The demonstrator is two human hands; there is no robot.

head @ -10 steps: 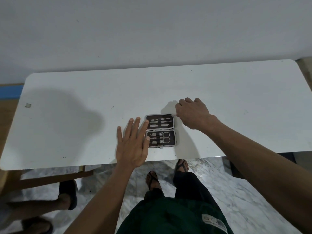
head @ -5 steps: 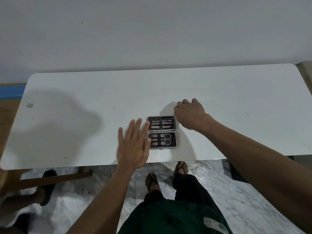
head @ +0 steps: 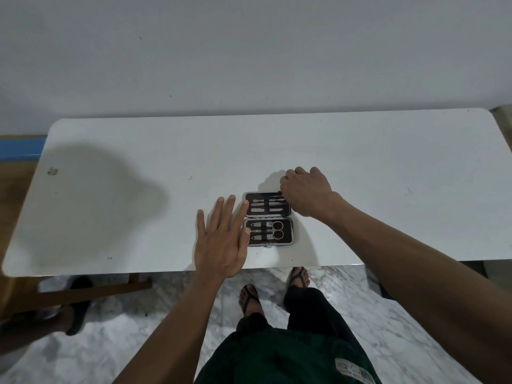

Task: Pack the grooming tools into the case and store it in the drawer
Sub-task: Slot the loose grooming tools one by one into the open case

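case (head: 268, 218) lies open and flat near the desk's (head: 388, 167) front edge, tools (head: 267, 231) strapped in both halves | left hand (head: 221, 242) flat, fingers spread, at case's left side | right hand (head: 304, 189) curled closed at far half's right corner, grip unclear

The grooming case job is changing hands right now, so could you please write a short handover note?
Left hand: flat and open, fingers against the left edge of the case.
Right hand: curled at the case's far right corner; what it pinches is hidden.
Case lies open near the front edge of the table, with scissors and the other tools in their slots.
Done: the visible tools are packed.
Left: close the case and store it in the drawer, which is not in view.
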